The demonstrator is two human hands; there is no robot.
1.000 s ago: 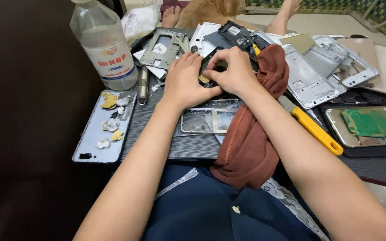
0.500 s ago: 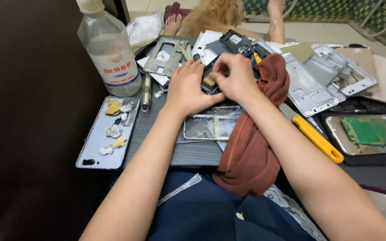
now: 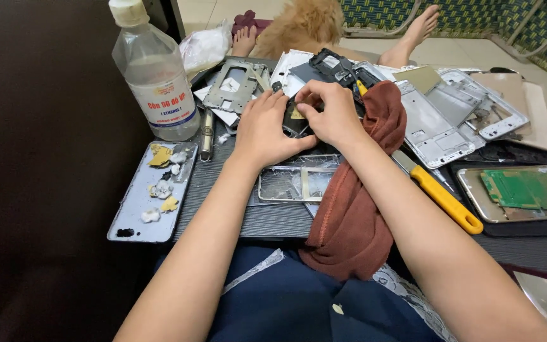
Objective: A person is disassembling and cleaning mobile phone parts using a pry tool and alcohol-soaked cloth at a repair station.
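Observation:
My left hand and my right hand are closed together on a small dark phone part with a yellow patch, held just above the dark table. The fingers of both hands pinch its edges and most of it is hidden under them. Directly below the hands lies a cracked phone frame. A rust-red cloth runs under my right forearm and hangs off the table's front edge.
A clear plastic bottle stands at the left. A pale phone back cover carries torn bits. A yellow-handled screwdriver, silver phone frames, a green circuit board lie right. Another person's bare feet rest behind.
The view has shifted slightly. Both hands stay pinched on the dark part, with only small finger movement.

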